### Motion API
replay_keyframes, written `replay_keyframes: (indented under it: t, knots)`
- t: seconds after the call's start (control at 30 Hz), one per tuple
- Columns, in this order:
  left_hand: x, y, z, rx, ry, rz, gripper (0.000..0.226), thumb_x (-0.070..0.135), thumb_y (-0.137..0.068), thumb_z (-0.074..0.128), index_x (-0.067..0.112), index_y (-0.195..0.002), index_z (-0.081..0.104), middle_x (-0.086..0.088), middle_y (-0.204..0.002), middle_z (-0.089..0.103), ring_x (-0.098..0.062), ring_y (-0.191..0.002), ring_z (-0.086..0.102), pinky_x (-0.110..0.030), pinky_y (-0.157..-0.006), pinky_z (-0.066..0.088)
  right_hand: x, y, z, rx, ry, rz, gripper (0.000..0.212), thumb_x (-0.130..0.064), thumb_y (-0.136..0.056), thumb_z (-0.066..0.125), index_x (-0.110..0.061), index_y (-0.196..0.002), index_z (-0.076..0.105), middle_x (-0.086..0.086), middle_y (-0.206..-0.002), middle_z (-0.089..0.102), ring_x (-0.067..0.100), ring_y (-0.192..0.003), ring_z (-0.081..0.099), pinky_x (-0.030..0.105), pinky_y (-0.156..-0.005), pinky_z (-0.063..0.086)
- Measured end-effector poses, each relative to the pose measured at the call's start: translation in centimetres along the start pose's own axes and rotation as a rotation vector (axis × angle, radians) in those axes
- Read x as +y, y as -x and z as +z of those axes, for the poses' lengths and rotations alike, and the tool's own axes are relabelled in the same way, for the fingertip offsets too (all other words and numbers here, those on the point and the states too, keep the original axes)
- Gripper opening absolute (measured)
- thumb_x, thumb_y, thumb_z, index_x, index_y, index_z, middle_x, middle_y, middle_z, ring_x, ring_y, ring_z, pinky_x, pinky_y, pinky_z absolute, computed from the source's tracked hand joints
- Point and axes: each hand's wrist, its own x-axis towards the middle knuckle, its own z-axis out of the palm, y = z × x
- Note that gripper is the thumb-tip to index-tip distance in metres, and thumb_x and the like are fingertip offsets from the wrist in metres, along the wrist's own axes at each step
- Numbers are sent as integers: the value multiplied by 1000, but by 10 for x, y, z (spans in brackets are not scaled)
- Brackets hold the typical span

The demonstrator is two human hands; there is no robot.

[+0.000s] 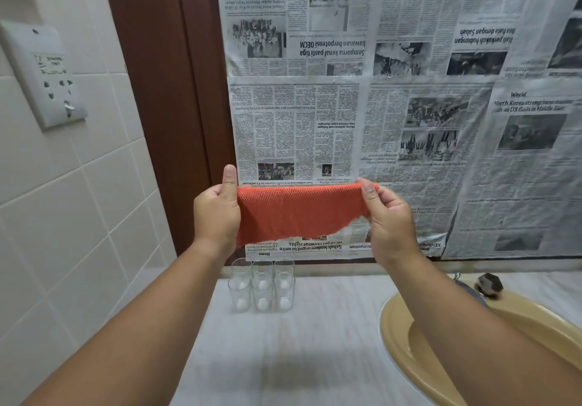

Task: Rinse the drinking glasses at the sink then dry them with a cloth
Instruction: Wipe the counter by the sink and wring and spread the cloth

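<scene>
Six glasses (262,286): upright in two rows of three at lower centre of the frame, on the pale counter (315,342), left of the sink (397,327); touched by neither hand
Cloth (299,213): orange and woven, stretched flat at mid-frame, above the glasses and well apart from them, ragged along the lower edge
Left hand (217,213): gripping the left edge of the cloth, thumb straight up along the front, fingers out of sight behind
Right hand (390,220): pinching the top right corner of the cloth between thumb and fingers, back of the hand to the camera
Arms: reaching forward from the two bottom corners of the frame, the right one crossing over the sink
Sink: tan basin at lower right, no running water to be seen, tap (489,284) blurred beside the right forearm
Done so far: hard to tell; no drops or wet marks to be made out on glasses or counter, so probably nothing rinsed
Left to do: by the look of it, rinsing all six, then drying; cloth merely spread out ready
Backdrop: newspaper (409,106) across the upper right, wall socket (47,81) on tiles at upper left
</scene>
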Motion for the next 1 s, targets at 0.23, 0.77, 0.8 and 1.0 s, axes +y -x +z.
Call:
replay_keyframes:
  t: [0.23,0.77,0.8,1.0]
  knots:
    - [-4,3,2,-219,-108,78,29,40,-107,62,13,-102,73,1,-92,70,-14,-85,66,-34,-78,56,8,-2,-3,55,4,24,20,-32,-102,67,-16,-100,79,9,-95,75,25,-90,69,49,-81,61]
    - [-77,29,13,-83,-353,48,15,16,-100,67,24,-92,57,1,-86,68,-16,-79,62,-39,-77,51,80,28,3,168,129,458,24,-13,-103,64,-24,-121,54,3,-105,70,23,-84,64,34,-64,52]
    - [-72,32,19,-96,-371,98,16,18,-100,67,25,-91,56,2,-84,68,-15,-77,64,-38,-76,52,79,30,9,130,130,458,23,-14,-104,62,-28,-120,53,4,-107,70,24,-84,64,32,-58,50]
    - [-51,38,42,-92,-435,184,17,16,-101,66,21,-88,55,5,-80,67,-10,-70,61,-32,-68,48,80,28,19,148,236,381,32,-4,-104,54,-25,-127,49,7,-114,68,19,-94,64,37,-79,55]
